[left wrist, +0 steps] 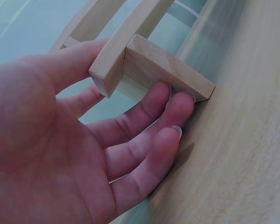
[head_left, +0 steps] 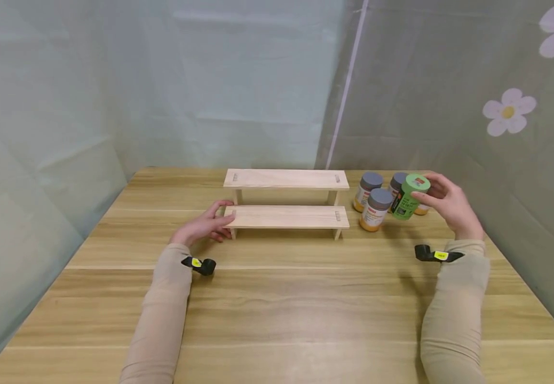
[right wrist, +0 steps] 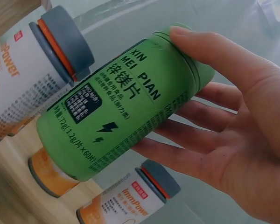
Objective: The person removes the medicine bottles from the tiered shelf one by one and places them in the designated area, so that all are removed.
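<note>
My right hand (head_left: 457, 205) grips a green supplement bottle (head_left: 405, 200) near its lid, thumb on one side and fingers on the other. In the right wrist view the green bottle (right wrist: 116, 102) leans, its printed label facing the camera. At the left end of a two-tier wooden shelf (head_left: 284, 216), my left hand (head_left: 203, 225) holds the lower board. The left wrist view shows the thumb over the board's end and fingertips against the short wooden leg (left wrist: 165, 67). White and orange bottles with grey lids, among them a front one (head_left: 375, 210), stand close around the green bottle.
The shelf's upper board (head_left: 286, 178) rises behind the lower one, near the back of the wooden table (head_left: 296, 309). To its right stands a grey-lidded bottle (head_left: 367, 191). Pale curtains (head_left: 238, 80) hang behind and beside the table.
</note>
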